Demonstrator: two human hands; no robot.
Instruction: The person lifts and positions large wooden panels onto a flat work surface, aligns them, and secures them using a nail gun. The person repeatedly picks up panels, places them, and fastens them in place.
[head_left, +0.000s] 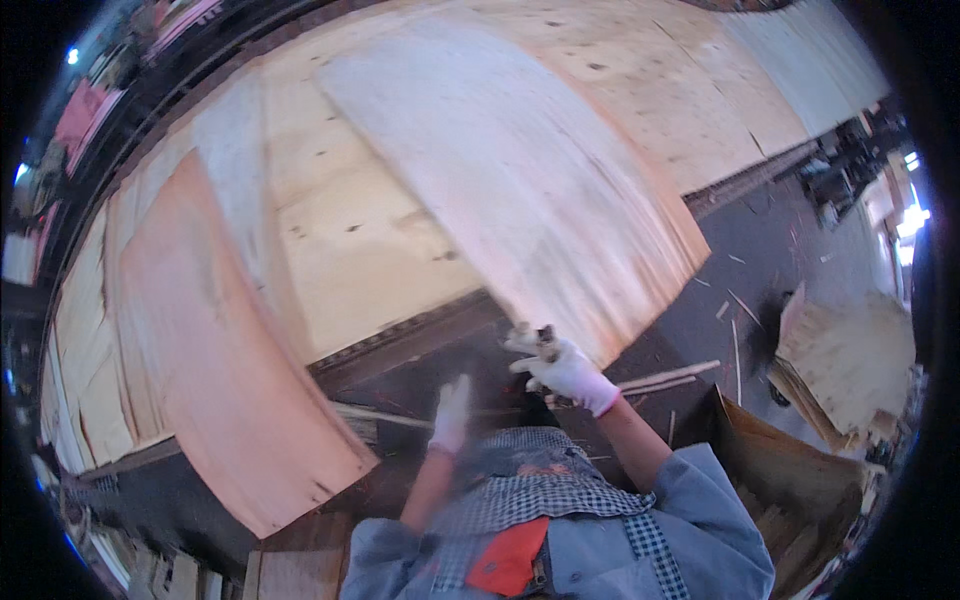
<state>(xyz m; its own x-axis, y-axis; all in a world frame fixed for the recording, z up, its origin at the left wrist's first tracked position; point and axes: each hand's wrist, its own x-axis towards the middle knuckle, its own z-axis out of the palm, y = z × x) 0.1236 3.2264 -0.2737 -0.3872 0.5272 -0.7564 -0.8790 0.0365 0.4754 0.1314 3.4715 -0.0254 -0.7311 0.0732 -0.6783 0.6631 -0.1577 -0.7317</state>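
Both my hands wear white gloves. My left hand (pixel 452 412) is raised in front of my body, its fingers stretched out and holding nothing; motion blurs it a little. My right hand (pixel 572 375) is at the near edge of a large pale wood veneer sheet (pixel 520 170), fingers apart, with dark marks at one fingertip. No grip on the sheet shows. This sheet lies across the layered stack and overhangs its near edge, its surface smeared by motion. A pinkish veneer sheet (pixel 230 350) overhangs the stack on the left.
Knotty yellowish veneer (pixel 370 235) covers the long stack beneath. More pale sheets (pixel 90 350) lie at the far left. Thin wood strips (pixel 670 378) litter the dark floor (pixel 750 230). A pile of veneer pieces (pixel 850 350) and a brown bin (pixel 790 460) stand at the right.
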